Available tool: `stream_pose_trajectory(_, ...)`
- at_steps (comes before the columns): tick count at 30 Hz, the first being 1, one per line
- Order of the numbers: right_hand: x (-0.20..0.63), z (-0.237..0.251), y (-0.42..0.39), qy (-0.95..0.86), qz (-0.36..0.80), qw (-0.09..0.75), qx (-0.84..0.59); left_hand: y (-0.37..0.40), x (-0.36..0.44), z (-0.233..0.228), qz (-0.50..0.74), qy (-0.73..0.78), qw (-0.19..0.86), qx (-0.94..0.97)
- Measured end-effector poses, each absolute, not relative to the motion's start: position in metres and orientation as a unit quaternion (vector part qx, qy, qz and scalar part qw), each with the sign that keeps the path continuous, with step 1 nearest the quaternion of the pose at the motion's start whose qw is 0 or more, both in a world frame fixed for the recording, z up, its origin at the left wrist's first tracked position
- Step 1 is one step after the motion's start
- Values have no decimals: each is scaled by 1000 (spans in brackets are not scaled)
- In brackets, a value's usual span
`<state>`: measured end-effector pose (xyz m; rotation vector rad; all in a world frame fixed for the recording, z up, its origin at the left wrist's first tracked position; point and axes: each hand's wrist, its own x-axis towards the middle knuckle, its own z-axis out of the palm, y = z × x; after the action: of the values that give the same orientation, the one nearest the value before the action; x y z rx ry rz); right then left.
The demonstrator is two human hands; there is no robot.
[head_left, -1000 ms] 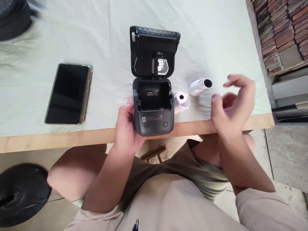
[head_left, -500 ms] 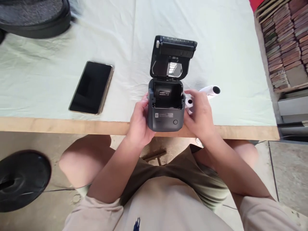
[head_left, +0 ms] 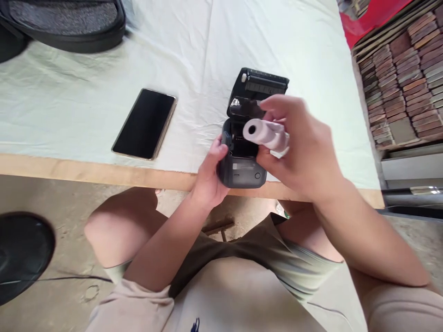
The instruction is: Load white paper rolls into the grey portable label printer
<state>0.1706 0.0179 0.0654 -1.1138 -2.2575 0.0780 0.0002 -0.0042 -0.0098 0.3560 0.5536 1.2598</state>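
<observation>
A small dark grey label printer [head_left: 245,173] with its lid [head_left: 263,85] raised is at the table's front edge. My left hand [head_left: 211,177] is wrapped around its left side, thumb near the rim of the paper bay. Over the right side of the bay, my right hand [head_left: 302,143] pinches a white paper roll [head_left: 266,133], its dark core hole pointing left. The roll hides part of the bay, whose visible part is dark. My fingers cover the far end of the roll.
A black smartphone [head_left: 144,124] lies to the left on the white tablecloth [head_left: 194,69]. A black padded case [head_left: 79,27] is at the back left. Stacked bricks [head_left: 404,87] stand beyond the table's right side, and a round black seat [head_left: 24,253] is at lower left.
My right hand has lifted the white roll from beside the printer and brought it over the bay. The view has shifted a little. My left hand still holds the printer.
</observation>
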Motion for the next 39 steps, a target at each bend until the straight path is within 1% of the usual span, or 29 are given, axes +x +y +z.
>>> stream_pose_trajectory(2, 164, 65, 24, -875, -10, 221, -430, -6, 0, -13, 574, 258, 754, 190)
stream_pose_trajectory(3, 164, 63, 26, -877, -31, 197, -437, -6, 0, -14, 570, 262, 754, 196)
stream_pose_trajectory(6, 167, 60, 29, -868, -86, 180, -455, -5, 0, -17, 561, 264, 761, 190)
stream_pose_trajectory(9, 168, 62, 20, -871, -108, 219, -426, -3, -1, -17, 564, 251, 768, 169)
stream_pose_trajectory(11, 167, 62, 10, -882, -100, 248, -387, -2, -1, -16, 567, 247, 768, 166)
stream_pose_trajectory(14, 166, 60, -4, -905, -64, 242, -344, -3, -2, -16, 566, 256, 762, 185)
stream_pose_trajectory(16, 169, 60, -5, -907, -15, 249, -338, -3, -2, -18, 560, 266, 758, 202)
stream_pose_trajectory(17, 171, 61, -2, -896, 11, 280, -345, -4, -2, -18, 558, 271, 756, 206)
stream_pose_trajectory(19, 174, 64, 12, -847, 39, 372, -378, -5, -2, -19, 555, 284, 753, 209)
stream_pose_trajectory(21, 175, 66, 31, -805, 47, 420, -416, -5, -1, -19, 552, 295, 752, 210)
stream_pose_trajectory(24, 173, 65, 54, -812, 109, 378, -431, -5, -1, -18, 549, 304, 751, 205)
stream_pose_trajectory(25, 172, 64, 57, -811, 123, 384, -425, -5, -1, -17, 549, 305, 752, 201)
stream_pose_trajectory(28, 177, 55, 53, -795, 111, 449, -393, -5, -2, -18, 547, 300, 756, 199)
stream_pose_trajectory(30, 183, 50, 46, -792, 113, 464, -380, -4, -2, -18, 543, 297, 759, 202)
stream_pose_trajectory(32, 188, 46, 43, -792, 129, 445, -397, -4, -2, -18, 545, 299, 757, 199)
stream_pose_trajectory(35, 188, 43, 46, -804, 166, 380, -427, -5, -1, -16, 553, 295, 754, 197)
stream_pose_trajectory(37, 184, 42, 50, -822, 210, 327, -416, -6, -1, -13, 554, 287, 756, 195)
stream_pose_trajectory(39, 181, 40, 52, -829, 258, 292, -400, -7, -1, -9, 563, 271, 759, 180)
